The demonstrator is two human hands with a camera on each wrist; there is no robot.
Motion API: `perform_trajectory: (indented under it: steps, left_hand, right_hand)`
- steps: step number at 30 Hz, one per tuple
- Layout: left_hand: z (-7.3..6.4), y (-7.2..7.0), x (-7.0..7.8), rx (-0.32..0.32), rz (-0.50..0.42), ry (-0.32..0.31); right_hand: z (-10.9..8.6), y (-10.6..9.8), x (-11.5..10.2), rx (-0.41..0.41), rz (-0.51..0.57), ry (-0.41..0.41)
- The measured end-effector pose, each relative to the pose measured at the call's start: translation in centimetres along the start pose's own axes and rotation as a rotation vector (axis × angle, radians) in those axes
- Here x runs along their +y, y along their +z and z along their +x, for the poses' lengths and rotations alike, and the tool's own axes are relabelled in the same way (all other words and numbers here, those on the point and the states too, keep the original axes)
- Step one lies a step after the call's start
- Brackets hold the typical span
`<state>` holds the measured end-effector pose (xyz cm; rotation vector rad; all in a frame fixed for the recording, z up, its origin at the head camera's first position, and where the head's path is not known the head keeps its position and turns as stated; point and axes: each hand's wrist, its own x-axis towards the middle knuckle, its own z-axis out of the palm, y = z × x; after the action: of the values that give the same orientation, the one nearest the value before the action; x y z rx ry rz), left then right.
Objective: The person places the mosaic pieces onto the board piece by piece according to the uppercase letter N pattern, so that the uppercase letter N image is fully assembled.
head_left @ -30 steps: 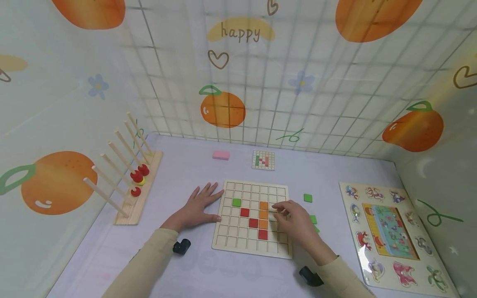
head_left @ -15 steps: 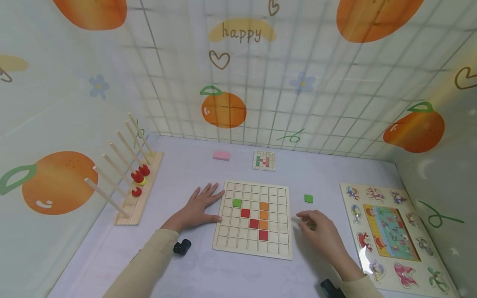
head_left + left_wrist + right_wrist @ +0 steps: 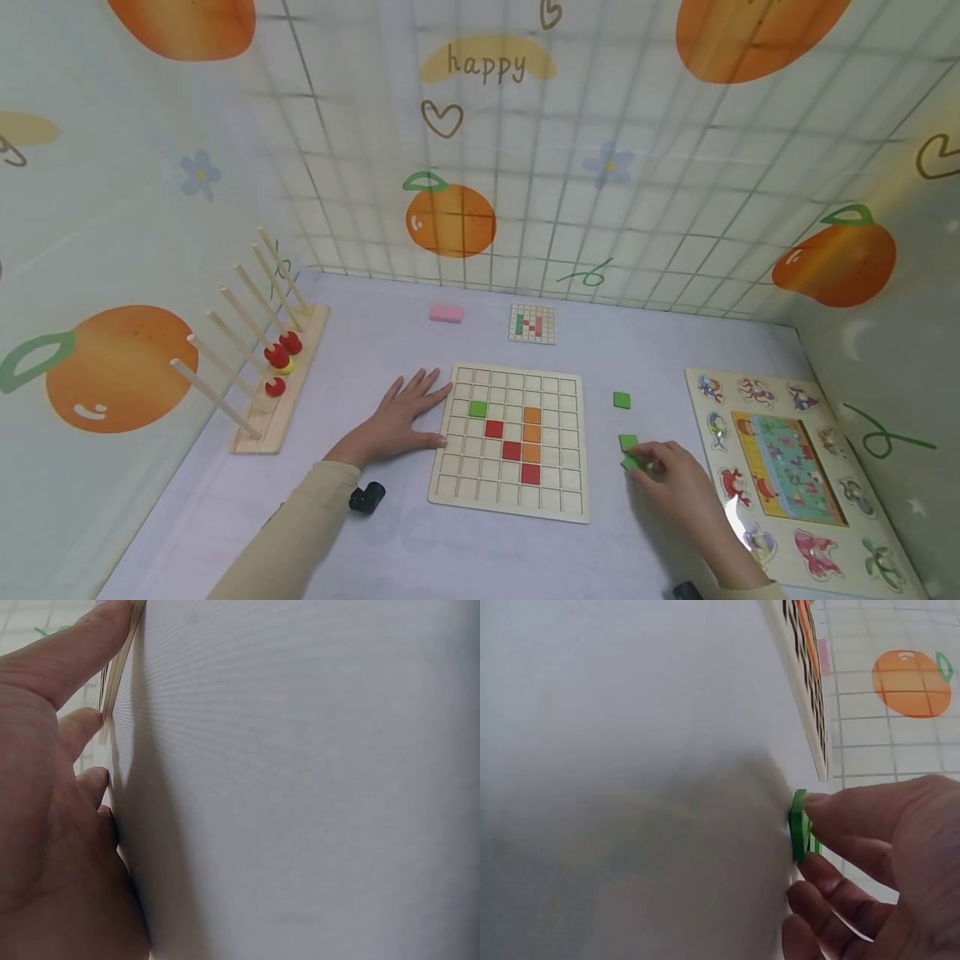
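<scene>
A square wooden grid board point(image 3: 562, 492) lies mid-table. On it sit a green tile point(image 3: 477, 409), red tiles point(image 3: 512, 451) running diagonally and orange tiles point(image 3: 532, 433) in a column. My left hand point(image 3: 397, 417) lies with fingers spread, thumb and forefinger touching the board's left edge. To the right of the board, my right hand point(image 3: 678, 487) pinches a loose green tile point(image 3: 799, 825) between thumb and finger at the table surface. Another green tile point(image 3: 627, 442) lies just beyond those fingertips, and one more green tile point(image 3: 622, 400) lies farther back.
A small pattern card point(image 3: 532, 323) and a pink block point(image 3: 446, 314) lie behind the board. On the left stands a wooden peg rack point(image 3: 262, 437) with a few red and yellow beads. A sea-animal puzzle board point(image 3: 705, 387) lies at the right. Printed curtains surround the table.
My right hand has moved right, away from the orange column, to the loose green tiles and now pinches one. The left hand stays at the board's edge.
</scene>
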<state>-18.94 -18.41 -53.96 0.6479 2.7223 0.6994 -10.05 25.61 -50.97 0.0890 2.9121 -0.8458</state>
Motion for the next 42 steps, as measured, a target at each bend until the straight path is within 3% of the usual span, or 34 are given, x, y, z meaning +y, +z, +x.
perform_trajectory:
  steps: [13, 28, 42]
  left_hand:
    - [-0.1, -0.2, 0.3, -0.008, 0.001, -0.002]
    - [0.0, -0.1, 0.1, -0.006, 0.002, -0.003]
    - [0.0, -0.1, 0.1, -0.008, 0.000, -0.003]
  right_hand:
    - [0.7, 1.3, -0.8, -0.011, 0.044, -0.046]
    - [2.7, 2.1, -2.3, 0.020, 0.005, -0.067]
    - [2.4, 2.1, -2.3, 0.017, 0.052, -0.058]
